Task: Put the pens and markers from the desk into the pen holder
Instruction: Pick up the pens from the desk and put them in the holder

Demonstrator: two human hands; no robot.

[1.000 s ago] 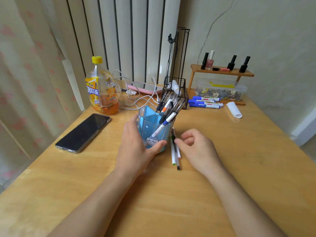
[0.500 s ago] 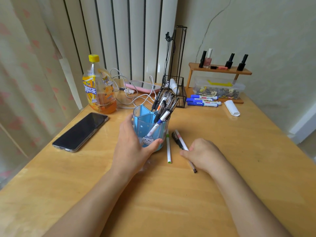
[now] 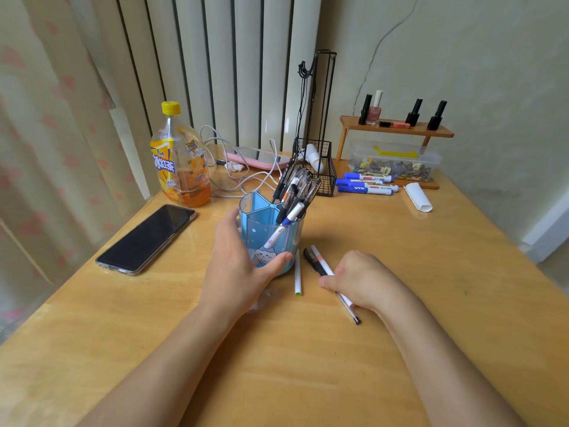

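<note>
left hand [image 3: 237, 266] fingers wrapped round blue pen holder [image 3: 271, 238] — right hand [image 3: 360, 280] fingers clamped on two pens [image 3: 320, 263] just right of holder, white pen [image 3: 297, 275] between.

A black smartphone [image 3: 146, 238] lies left on the wooden desk [image 3: 308, 365]. An iced-tea bottle [image 3: 180, 161] stands far left, white cables [image 3: 234, 180] beside it. Nail polish bottles [image 3: 400, 112] line the far-right wooden shelf [image 3: 397, 129].

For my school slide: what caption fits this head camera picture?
Left hand steadies the blue pen holder while the right hand gathers two pens off the desk.
</note>
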